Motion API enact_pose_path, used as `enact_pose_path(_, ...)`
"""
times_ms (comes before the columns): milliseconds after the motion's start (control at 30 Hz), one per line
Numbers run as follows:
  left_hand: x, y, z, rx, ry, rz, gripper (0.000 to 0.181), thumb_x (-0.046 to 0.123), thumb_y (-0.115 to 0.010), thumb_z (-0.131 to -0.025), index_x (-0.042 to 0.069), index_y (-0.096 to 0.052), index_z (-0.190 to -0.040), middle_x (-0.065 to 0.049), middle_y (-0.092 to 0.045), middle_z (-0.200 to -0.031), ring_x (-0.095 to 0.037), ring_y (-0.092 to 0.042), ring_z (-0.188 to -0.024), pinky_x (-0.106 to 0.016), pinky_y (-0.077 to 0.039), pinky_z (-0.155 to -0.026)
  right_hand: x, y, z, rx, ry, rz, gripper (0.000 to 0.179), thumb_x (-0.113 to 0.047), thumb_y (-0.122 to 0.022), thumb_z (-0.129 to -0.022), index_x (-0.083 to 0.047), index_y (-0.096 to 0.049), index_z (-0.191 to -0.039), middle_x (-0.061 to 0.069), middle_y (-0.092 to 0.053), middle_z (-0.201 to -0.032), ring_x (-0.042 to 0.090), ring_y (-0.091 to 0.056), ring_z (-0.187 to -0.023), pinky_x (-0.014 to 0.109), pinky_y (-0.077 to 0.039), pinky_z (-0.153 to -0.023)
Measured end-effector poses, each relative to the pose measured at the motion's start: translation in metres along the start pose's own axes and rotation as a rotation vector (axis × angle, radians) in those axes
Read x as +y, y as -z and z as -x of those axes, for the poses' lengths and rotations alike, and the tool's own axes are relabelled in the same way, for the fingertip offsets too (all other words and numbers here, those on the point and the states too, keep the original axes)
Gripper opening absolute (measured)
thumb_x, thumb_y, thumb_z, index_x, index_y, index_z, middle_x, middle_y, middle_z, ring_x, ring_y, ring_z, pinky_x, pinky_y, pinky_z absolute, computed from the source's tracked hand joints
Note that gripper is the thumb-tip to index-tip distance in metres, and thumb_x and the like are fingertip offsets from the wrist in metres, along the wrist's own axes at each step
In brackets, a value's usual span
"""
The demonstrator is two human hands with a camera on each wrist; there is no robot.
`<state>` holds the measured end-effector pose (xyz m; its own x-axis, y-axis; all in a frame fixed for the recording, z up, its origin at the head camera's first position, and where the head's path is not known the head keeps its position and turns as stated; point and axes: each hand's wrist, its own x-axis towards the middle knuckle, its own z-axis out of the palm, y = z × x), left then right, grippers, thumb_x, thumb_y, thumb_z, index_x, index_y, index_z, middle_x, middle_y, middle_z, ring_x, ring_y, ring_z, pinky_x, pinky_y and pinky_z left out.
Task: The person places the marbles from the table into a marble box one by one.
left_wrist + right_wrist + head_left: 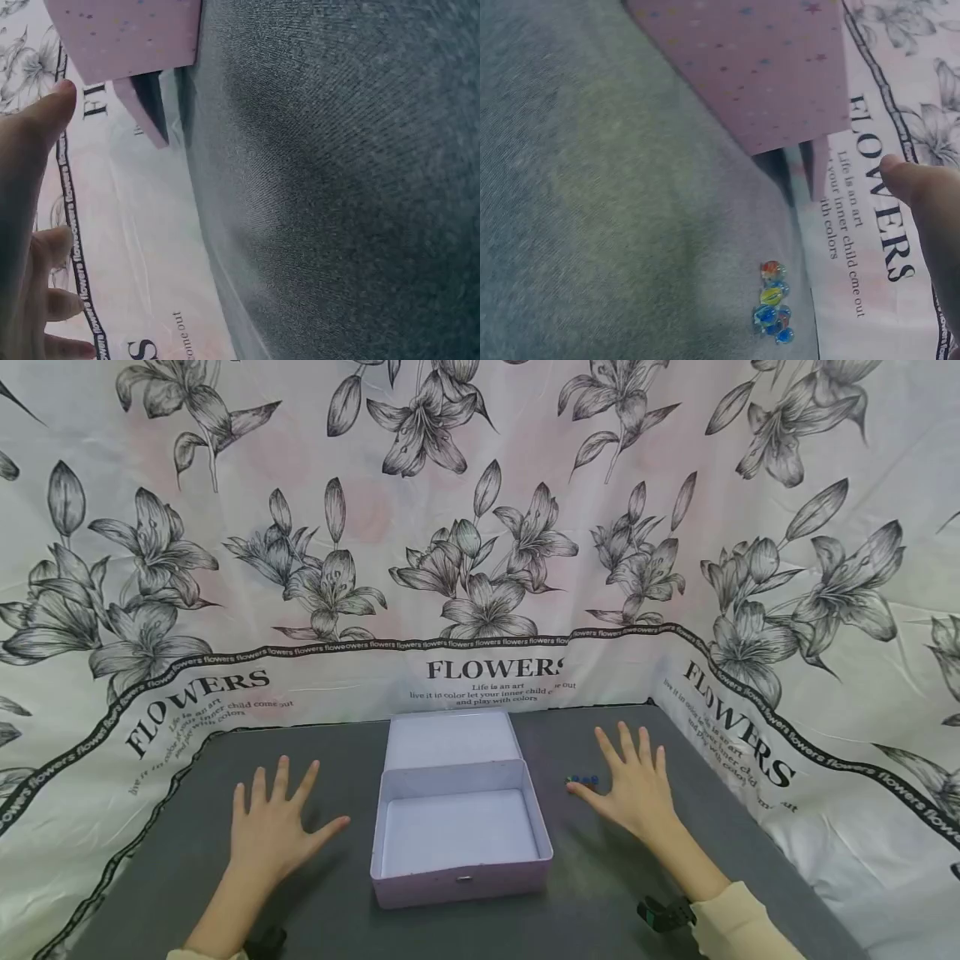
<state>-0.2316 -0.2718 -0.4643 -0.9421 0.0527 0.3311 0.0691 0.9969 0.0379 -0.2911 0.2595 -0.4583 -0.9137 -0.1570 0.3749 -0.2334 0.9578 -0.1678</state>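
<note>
Fingers spread wide, my left hand (272, 827) hovers over the table left of an open box. My right hand (637, 785) is held the same way on the other side, with nothing in it. Between them stands the pink-lilac box (461, 889), its lid (452, 739) tipped back and its inside bare. Small colored stars dot its side (772, 67) in the right wrist view. Several glass marbles (585, 779) lie in a small cluster beyond my right thumb; the right wrist view shows these marbles (771, 296) as clear glass with blue, yellow and orange swirls.
A dark grey cloth (322, 918) covers the table. White curtain-like fabric (495, 568) printed with lilies and "FLOWERS" lettering encloses the back and both sides. A dark band (663, 913) with a small device sits at my right wrist.
</note>
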Motion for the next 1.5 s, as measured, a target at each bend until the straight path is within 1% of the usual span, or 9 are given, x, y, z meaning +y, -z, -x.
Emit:
enact_pose_path(167,0.01,0.004,0.006,-0.069,0.054,0.257,0.103,0.078,-0.057,-0.095,0.015,-0.025,-0.17,-0.032,-0.038,-0.164,-0.061,-0.041,-0.141,-0.08,-0.033,-0.11,0.007,0.005,0.0,-0.025,-0.073,-0.123,0.109,-0.075,-0.065,-0.091,-0.016,-0.021,-0.171,0.029,-0.013,-0.174,0.06,-0.007,-0.157,0.083,-0.01,-0.118)
enact_pose_path(367,0.03,0.007,0.015,-0.071,0.07,0.551,0.089,0.06,-0.063,-0.102,0.014,-0.027,-0.169,-0.022,-0.049,-0.161,-0.044,-0.061,-0.129,-0.072,-0.047,-0.102,0.028,0.013,0.005,0.073,-0.152,-0.321,0.098,-0.06,-0.07,-0.096,-0.012,-0.027,-0.169,0.028,-0.023,-0.172,0.061,-0.027,-0.151,0.084,-0.029,-0.109)
enact_pose_path(467,0.043,0.005,0.021,-0.06,0.037,0.652,0.084,0.05,-0.067,-0.103,0.013,-0.031,-0.168,-0.016,-0.049,-0.163,-0.032,-0.066,-0.119,-0.055,-0.057,-0.087,0.038,0.012,0.009,0.124,-0.19,-0.425,0.089,-0.052,-0.072,-0.098,-0.01,-0.033,-0.167,0.028,-0.035,-0.167,0.056,-0.046,-0.141,0.078,-0.042,-0.102)
enact_pose_path(600,0.058,-0.003,0.031,-0.094,0.006,0.761,0.08,0.039,-0.072,-0.101,0.012,-0.035,-0.167,-0.013,-0.049,-0.163,-0.022,-0.063,-0.111,-0.032,-0.051,-0.076,0.045,0.002,0.019,0.106,-0.26,-0.517,0.078,-0.048,-0.069,-0.102,-0.007,-0.04,-0.162,0.028,-0.052,-0.154,0.048,-0.061,-0.125,0.066,-0.054,-0.094)
enact_pose_path(800,0.066,-0.017,0.037,-0.221,-0.004,0.809,0.088,0.039,-0.076,-0.097,0.013,-0.031,-0.168,-0.018,-0.045,-0.164,-0.026,-0.061,-0.118,-0.037,-0.056,-0.082,0.054,-0.023,0.035,0.064,-0.3,-0.568,0.064,-0.042,-0.069,-0.104,-0.004,-0.053,-0.152,0.021,-0.069,-0.133,0.03,-0.071,-0.106,0.042,-0.06,-0.082)
enact_pose_path(933,0.067,-0.025,0.04,-0.223,-0.03,0.86,0.091,0.033,-0.078,-0.095,0.013,-0.029,-0.169,-0.019,-0.042,-0.166,-0.028,-0.06,-0.118,-0.046,-0.057,-0.088,0.057,-0.033,0.043,0.054,-0.306,-0.591,0.058,-0.038,-0.074,-0.101,-0.003,-0.06,-0.145,0.018,-0.071,-0.126,0.009,-0.066,-0.089,0.028,-0.053,-0.067)
enact_pose_path(1133,0.071,-0.035,0.05,-0.224,-0.056,0.901,0.099,0.032,-0.081,-0.093,0.015,-0.022,-0.171,-0.021,-0.028,-0.172,-0.049,-0.054,-0.135,-0.071,-0.049,-0.104,0.052,-0.045,0.049,0.009,-0.261,-0.544,0.053,-0.037,-0.084,-0.093,-0.003,-0.071,-0.131,0.014,-0.076,-0.118,0.008,-0.063,-0.08,0.027,-0.052,-0.067)
enact_pose_path(1333,0.073,-0.034,0.053,-0.22,-0.017,0.903,0.101,0.036,-0.083,-0.092,0.019,-0.023,-0.171,-0.017,-0.027,-0.173,-0.057,-0.04,-0.147,-0.073,-0.048,-0.102,0.043,-0.056,0.042,0.028,-0.194,-0.508,0.044,-0.03,-0.091,-0.085,-0.005,-0.077,-0.119,0.007,-0.079,-0.107,0.008,-0.059,-0.076,0.027,-0.05,-0.067)
enact_pose_path(1500,0.073,-0.033,0.049,-0.195,-0.059,0.862,0.104,0.04,-0.084,-0.091,0.014,-0.023,-0.17,-0.019,-0.026,-0.172,-0.056,-0.035,-0.151,-0.075,-0.043,-0.108,0.04,-0.06,0.037,0.082,-0.152,-0.517,0.035,-0.02,-0.092,-0.083,-0.004,-0.079,-0.111,0.004,-0.078,-0.096,0.005,-0.05,-0.067,0.026,-0.044,-0.061)
